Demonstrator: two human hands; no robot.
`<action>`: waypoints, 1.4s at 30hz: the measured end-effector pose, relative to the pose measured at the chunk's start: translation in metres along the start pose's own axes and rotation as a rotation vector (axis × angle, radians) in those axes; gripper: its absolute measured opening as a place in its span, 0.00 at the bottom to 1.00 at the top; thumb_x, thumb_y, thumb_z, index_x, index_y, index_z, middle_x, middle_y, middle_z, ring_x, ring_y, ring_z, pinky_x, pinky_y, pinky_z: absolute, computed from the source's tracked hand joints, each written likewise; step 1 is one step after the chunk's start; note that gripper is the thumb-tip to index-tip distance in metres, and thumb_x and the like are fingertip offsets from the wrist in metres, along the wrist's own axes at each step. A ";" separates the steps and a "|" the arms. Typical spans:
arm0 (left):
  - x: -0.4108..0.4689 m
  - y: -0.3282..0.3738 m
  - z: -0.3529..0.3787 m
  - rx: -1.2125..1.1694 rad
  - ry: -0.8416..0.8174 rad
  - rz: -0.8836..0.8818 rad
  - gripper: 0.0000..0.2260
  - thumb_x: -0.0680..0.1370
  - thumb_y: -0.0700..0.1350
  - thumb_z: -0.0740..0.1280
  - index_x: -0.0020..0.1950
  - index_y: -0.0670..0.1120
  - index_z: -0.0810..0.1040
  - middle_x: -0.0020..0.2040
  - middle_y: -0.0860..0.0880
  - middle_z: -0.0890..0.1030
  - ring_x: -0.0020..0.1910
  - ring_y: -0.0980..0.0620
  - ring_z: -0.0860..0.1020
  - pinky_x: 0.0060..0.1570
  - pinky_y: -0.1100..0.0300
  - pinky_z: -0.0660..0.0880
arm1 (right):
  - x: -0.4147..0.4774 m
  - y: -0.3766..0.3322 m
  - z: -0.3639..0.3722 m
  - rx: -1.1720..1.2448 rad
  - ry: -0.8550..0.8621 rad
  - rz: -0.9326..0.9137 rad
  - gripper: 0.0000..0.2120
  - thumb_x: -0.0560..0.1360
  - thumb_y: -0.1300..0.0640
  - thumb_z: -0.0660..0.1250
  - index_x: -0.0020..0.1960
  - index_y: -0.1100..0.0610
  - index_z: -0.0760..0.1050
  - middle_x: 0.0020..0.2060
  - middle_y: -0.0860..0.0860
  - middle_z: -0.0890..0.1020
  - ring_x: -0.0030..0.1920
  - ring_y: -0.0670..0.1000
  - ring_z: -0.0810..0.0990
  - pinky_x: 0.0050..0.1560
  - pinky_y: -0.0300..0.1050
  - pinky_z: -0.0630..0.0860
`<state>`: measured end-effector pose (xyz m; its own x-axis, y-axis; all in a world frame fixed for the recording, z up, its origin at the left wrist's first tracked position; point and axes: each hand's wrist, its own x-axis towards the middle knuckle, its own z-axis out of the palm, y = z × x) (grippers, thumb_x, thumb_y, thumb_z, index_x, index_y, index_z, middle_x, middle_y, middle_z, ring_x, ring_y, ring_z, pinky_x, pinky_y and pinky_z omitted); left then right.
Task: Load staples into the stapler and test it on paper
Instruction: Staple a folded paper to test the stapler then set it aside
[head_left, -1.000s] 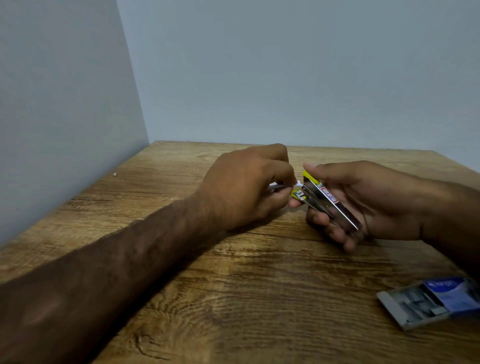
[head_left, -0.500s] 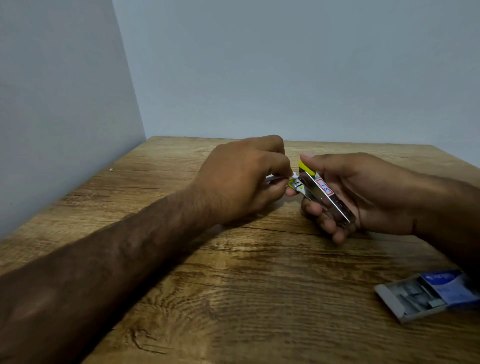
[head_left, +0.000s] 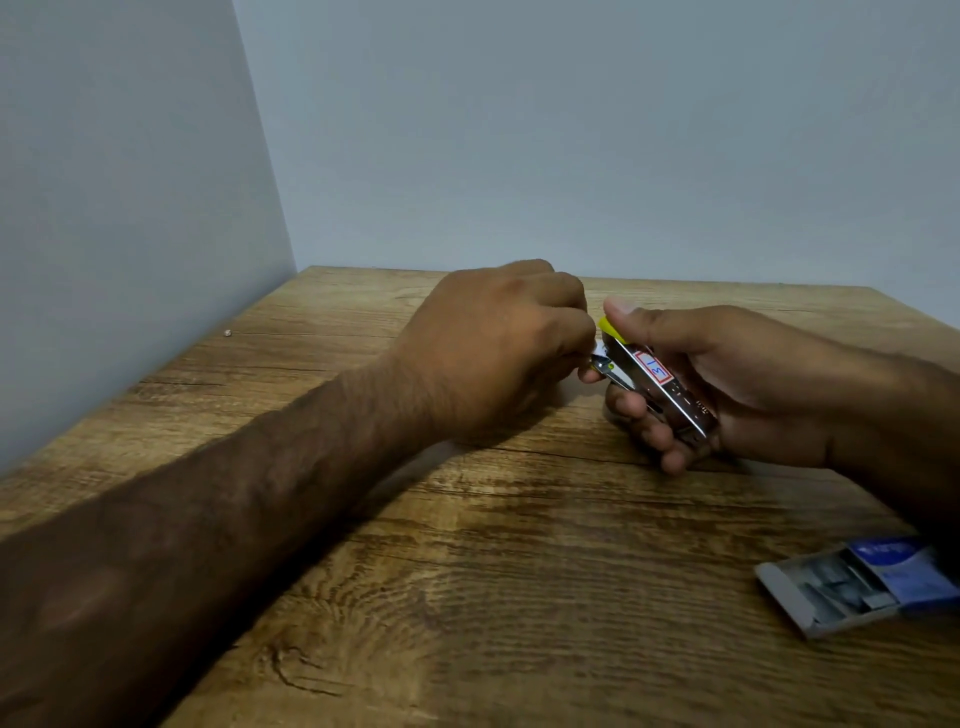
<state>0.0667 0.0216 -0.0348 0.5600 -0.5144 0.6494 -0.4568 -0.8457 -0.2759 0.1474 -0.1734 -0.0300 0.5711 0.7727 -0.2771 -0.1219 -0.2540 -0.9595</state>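
Stapler: gripped in right hand, above table centre.
Left hand: pinched closed at stapler's front tip.
Staple box: open, near right edge.

Two hands are in view: one left hand and one right hand. There is one stapler, with one yellow cap at its tip. One staple box lies slid open; the staples inside blur together and cannot be counted. One small speck sits on one tabletop.

The stapler bears a red-framed label with unreadable blue marks.
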 end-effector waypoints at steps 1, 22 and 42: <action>0.000 0.000 0.000 -0.008 0.001 0.004 0.06 0.77 0.43 0.70 0.47 0.43 0.87 0.46 0.45 0.86 0.46 0.41 0.82 0.33 0.48 0.78 | 0.000 0.000 0.000 -0.007 0.005 -0.004 0.26 0.78 0.36 0.62 0.54 0.60 0.77 0.31 0.54 0.77 0.25 0.50 0.77 0.25 0.44 0.78; -0.005 -0.032 0.015 -0.860 0.011 -1.158 0.42 0.68 0.68 0.73 0.75 0.49 0.63 0.65 0.48 0.75 0.60 0.52 0.79 0.56 0.54 0.78 | -0.002 -0.004 0.001 0.076 0.101 -0.146 0.19 0.80 0.43 0.62 0.51 0.60 0.78 0.33 0.54 0.78 0.27 0.51 0.75 0.27 0.45 0.75; 0.002 -0.013 0.016 -1.587 0.244 -1.087 0.29 0.74 0.32 0.75 0.73 0.41 0.69 0.60 0.36 0.84 0.42 0.37 0.88 0.36 0.59 0.83 | -0.001 -0.002 0.002 0.010 0.126 -0.202 0.17 0.81 0.44 0.62 0.50 0.59 0.74 0.33 0.54 0.79 0.28 0.50 0.74 0.26 0.43 0.73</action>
<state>0.0852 0.0296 -0.0415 0.9616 0.2057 0.1818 -0.2250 0.2114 0.9511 0.1455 -0.1726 -0.0281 0.6818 0.7281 -0.0713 -0.0027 -0.0949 -0.9955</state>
